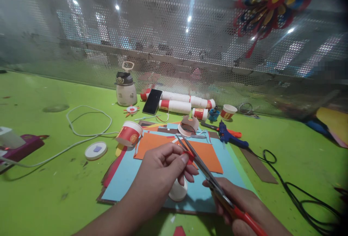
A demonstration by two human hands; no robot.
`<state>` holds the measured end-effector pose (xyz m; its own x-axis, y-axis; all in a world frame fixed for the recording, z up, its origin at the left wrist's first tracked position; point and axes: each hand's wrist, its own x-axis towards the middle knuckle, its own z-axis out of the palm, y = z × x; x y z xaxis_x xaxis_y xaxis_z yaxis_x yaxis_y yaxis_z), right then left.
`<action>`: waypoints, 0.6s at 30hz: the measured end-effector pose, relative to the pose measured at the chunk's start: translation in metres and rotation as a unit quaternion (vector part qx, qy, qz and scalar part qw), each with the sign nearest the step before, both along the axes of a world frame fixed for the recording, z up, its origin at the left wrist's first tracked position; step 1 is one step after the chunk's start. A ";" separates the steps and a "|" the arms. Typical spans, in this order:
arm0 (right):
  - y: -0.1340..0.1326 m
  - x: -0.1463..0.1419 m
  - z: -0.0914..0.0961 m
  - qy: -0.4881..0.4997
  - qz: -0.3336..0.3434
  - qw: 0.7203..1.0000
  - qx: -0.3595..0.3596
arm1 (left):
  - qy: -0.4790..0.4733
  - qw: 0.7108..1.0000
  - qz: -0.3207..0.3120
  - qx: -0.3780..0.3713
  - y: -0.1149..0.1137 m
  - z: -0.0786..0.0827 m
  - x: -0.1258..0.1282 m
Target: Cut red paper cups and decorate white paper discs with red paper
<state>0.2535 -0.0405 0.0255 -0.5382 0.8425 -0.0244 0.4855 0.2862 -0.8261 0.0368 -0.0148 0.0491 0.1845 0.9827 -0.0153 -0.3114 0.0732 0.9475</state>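
Observation:
My left hand (165,170) pinches a small piece of red paper (189,157) between thumb and fingers. In my right hand (241,203) is a pair of scissors (208,172) with red handles, its blades pointing up and left, slightly parted, right beside the red piece. Below my left hand a round white disc (178,191) lies partly hidden on the light blue paper (119,181). An orange sheet (209,158) rests on top of that stack, under both hands. Behind them stands a cut paper cup ring (188,125).
A red and white paper cup (129,133) lies tilted at left, near a white lid (96,150). To the right is a blue glue gun (231,136) with a black cord. Behind are a phone (152,102), stacked cups (175,106) and a bottle (126,89). A white cable (67,145) crosses the left.

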 end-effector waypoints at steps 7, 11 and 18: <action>0.002 0.001 -0.011 0.012 -0.006 1.000 0.024 | 0.014 1.000 0.000 -0.019 -0.002 0.008 -0.002; 0.002 0.003 -0.015 0.019 -0.014 1.000 0.021 | 0.016 1.000 -0.001 -0.018 -0.003 0.007 -0.002; 0.001 0.001 -0.002 0.018 0.002 0.999 0.029 | 0.019 1.000 0.000 -0.016 -0.001 0.007 -0.001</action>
